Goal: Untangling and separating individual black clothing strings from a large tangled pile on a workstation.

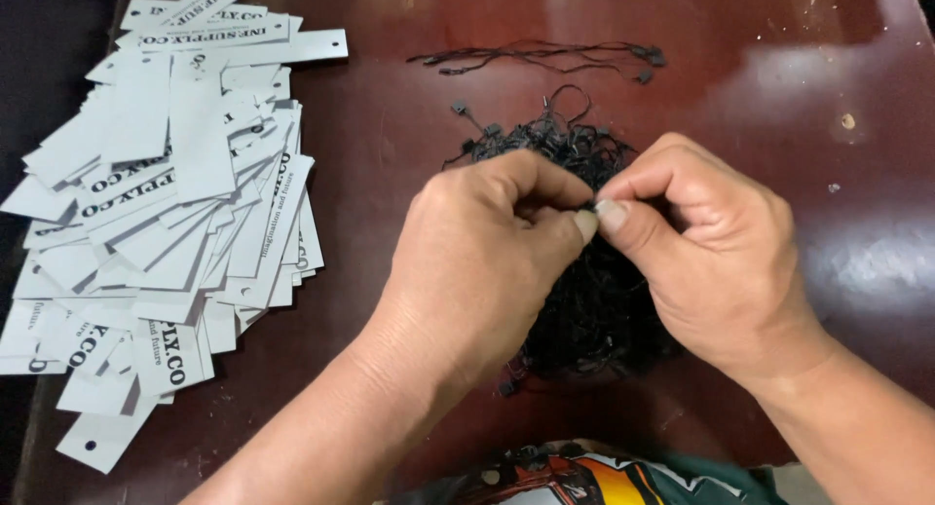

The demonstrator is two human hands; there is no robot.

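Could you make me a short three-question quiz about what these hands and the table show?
1. True or false: both hands, the left hand and the right hand, pinch at the tangled heap of thin black strings.
2. The pile of white rectangular card tags with punched holes lies on which side of the dark red-brown wooden table? A) the person's left B) the person's right C) under the hands
3. What lies apart beyond the heap, toward the table's far edge?

Key:
1. True
2. A
3. A small loose bundle of black strings laid out lengthwise.
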